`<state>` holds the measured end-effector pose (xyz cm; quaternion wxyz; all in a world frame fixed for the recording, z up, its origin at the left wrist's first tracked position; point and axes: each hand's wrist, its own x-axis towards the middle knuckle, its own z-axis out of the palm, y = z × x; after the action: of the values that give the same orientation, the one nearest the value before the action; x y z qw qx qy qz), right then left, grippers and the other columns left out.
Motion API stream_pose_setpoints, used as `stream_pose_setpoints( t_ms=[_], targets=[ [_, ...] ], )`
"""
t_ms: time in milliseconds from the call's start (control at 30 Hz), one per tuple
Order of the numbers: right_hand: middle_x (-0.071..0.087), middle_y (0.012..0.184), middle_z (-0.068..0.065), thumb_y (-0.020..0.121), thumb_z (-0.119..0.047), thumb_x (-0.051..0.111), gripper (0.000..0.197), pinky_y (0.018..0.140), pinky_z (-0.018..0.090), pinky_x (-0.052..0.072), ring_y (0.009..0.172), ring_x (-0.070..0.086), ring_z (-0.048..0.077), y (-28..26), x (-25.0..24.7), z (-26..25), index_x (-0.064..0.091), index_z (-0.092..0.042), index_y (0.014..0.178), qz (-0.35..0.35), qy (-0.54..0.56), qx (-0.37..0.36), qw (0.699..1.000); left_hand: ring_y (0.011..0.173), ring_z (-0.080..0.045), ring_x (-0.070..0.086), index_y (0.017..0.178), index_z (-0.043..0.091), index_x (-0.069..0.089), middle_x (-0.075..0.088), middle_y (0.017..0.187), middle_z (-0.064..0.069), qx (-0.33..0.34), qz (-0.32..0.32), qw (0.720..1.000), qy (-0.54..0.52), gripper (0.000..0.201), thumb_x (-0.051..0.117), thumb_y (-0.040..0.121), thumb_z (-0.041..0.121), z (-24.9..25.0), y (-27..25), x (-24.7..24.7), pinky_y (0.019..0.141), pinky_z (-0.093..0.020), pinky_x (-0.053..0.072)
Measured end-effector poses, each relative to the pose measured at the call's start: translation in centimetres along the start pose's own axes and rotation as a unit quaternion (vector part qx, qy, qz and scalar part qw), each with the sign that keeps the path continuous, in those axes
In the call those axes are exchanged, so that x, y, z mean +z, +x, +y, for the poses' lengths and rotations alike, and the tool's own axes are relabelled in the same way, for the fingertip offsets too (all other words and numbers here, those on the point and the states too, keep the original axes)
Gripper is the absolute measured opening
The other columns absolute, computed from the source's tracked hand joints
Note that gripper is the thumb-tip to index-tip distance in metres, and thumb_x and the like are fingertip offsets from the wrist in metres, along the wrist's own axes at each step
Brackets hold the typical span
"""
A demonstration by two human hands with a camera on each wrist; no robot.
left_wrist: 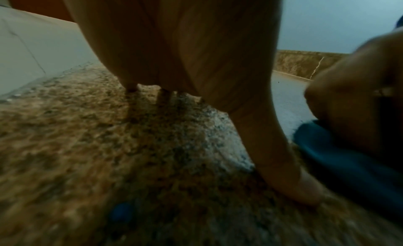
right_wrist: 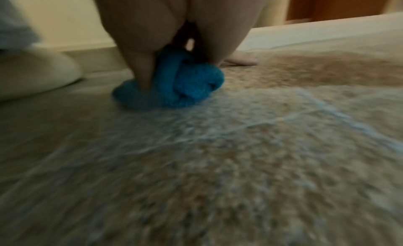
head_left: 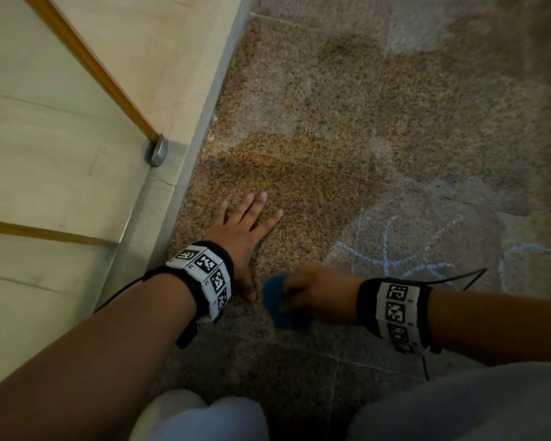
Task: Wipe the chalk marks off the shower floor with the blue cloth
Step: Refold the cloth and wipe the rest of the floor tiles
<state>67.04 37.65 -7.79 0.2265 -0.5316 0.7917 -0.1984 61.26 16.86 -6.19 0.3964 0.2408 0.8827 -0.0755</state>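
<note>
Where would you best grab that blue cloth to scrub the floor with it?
Probably from above, around the bunched top of the blue cloth. It sits wadded on the floor, so the right hand keeps its folds gathered and its underside flat on the stone.

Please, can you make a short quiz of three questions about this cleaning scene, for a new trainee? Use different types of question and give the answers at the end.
1. True or false: the left hand holds the blue cloth.
2. Multiple choice: where do clear chalk marks remain on the shower floor?
A. under the left hand
B. beside the right wrist, on the side away from the wall
C. on the wall tiles
3. Fill in: the right hand has its grip on the bunched ____.

Key:
1. False; it lies flat on the floor with spread fingers.
2. B
3. cloth
</note>
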Motion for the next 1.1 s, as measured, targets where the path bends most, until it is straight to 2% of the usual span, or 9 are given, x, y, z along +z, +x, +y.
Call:
stream_pose_setpoints(
  t_ms=[167,333,433,500,600,733,833,967,1100],
  targets=[
    [0.062,0.109,0.01,0.079,-0.006,0.068,0.029,0.079,0.043,0.051,0.097,0.056,0.036,0.1,0.2,-0.5,0.071,-0.017,0.105,-0.136,0.016,-0.053,0.989,0.138,-0.026,-0.039,0.14,0.035,-0.038,-0.049,0.145,-0.003,0.002,-0.003,1.0,-0.003,0.153,0.077,0.048,0.075,0.0,0.0,-0.1,0.111,-0.055,-0.018],
    [0.065,0.091,0.002,0.06,-0.016,0.085,0.034,0.057,0.031,0.055,0.075,0.063,0.025,-0.4,-1.5,1.4,0.074,-0.024,0.091,0.029,-0.055,0.021,0.998,0.137,-0.025,-0.039,0.139,0.036,-0.039,-0.052,0.142,-0.001,0.0,0.0,1.0,-0.005,0.153,0.078,0.048,0.074,-0.1,0.1,0.1,0.111,-0.055,-0.018],
    [0.06,0.099,0.006,0.064,-0.02,0.083,0.04,0.06,0.038,0.057,0.08,0.06,0.027,-1.9,-2.4,3.0,0.071,-0.025,0.101,0.114,-0.096,0.15,0.977,0.137,-0.025,-0.039,0.137,0.036,-0.041,-0.056,0.134,0.001,0.001,-0.003,1.0,-0.002,0.154,0.077,0.047,0.075,0.0,0.1,0.1,0.111,-0.055,-0.017],
    [0.056,0.105,0.003,0.065,-0.03,0.082,0.042,0.064,0.036,0.056,0.088,0.057,0.024,-2.6,-2.1,2.7,0.069,-0.025,0.105,0.114,-0.122,0.167,0.972,0.137,-0.026,-0.039,0.136,0.036,-0.042,-0.055,0.137,0.001,0.001,-0.007,1.0,-0.003,0.154,0.078,0.047,0.075,0.0,0.1,0.1,0.111,-0.056,-0.017],
    [0.055,0.106,-0.002,0.065,-0.038,0.081,0.044,0.067,0.033,0.055,0.088,0.06,0.024,-2.6,0.1,0.4,0.069,-0.024,0.105,0.076,-0.094,0.087,0.989,0.137,-0.025,-0.039,0.135,0.037,-0.043,-0.052,0.141,-0.001,0.0,-0.011,1.0,-0.007,0.153,0.078,0.048,0.074,0.0,0.1,-0.1,0.111,-0.055,-0.017],
    [0.065,0.097,0.001,0.064,-0.024,0.083,0.037,0.06,0.033,0.057,0.086,0.064,0.028,-2.5,1.7,-1.4,0.071,-0.024,0.099,0.002,-0.051,-0.044,0.998,0.136,-0.025,-0.04,0.132,0.037,-0.044,-0.056,0.133,0.001,0.002,-0.016,1.0,-0.006,0.152,0.077,0.048,0.075,0.0,0.0,-0.1,0.111,-0.054,-0.018],
    [0.066,0.098,0.002,0.065,-0.015,0.083,0.038,0.064,0.037,0.056,0.083,0.064,0.028,-2.6,-0.3,1.8,0.072,-0.022,0.1,0.069,-0.012,0.088,0.994,0.136,-0.025,-0.04,0.137,0.037,-0.041,-0.056,0.133,0.001,0.001,-0.012,1.0,-0.008,0.153,0.078,0.048,0.074,0.0,0.0,-0.1,0.111,-0.054,-0.017],
    [0.061,0.106,0.008,0.079,-0.01,0.069,0.034,0.08,0.05,0.051,0.093,0.055,0.034,-2.8,-1.9,3.5,0.068,-0.019,0.112,0.157,0.019,0.288,0.945,0.136,-0.025,-0.04,0.131,0.038,-0.045,-0.057,0.132,0.001,0.002,-0.01,1.0,-0.007,0.154,0.077,0.047,0.076,0.0,0.1,-0.1,0.111,-0.054,-0.018],
    [0.064,0.105,0.0,0.072,-0.018,0.077,0.036,0.076,0.04,0.056,0.094,0.06,0.029,-2.8,0.6,-1.2,0.07,-0.024,0.106,0.034,0.01,0.118,0.992,0.136,-0.025,-0.04,0.124,0.039,-0.048,-0.058,0.13,0.002,-0.001,-0.01,1.0,-0.006,0.151,0.077,0.047,0.075,0.0,0.2,-0.1,0.111,-0.054,-0.017]
  ],
)
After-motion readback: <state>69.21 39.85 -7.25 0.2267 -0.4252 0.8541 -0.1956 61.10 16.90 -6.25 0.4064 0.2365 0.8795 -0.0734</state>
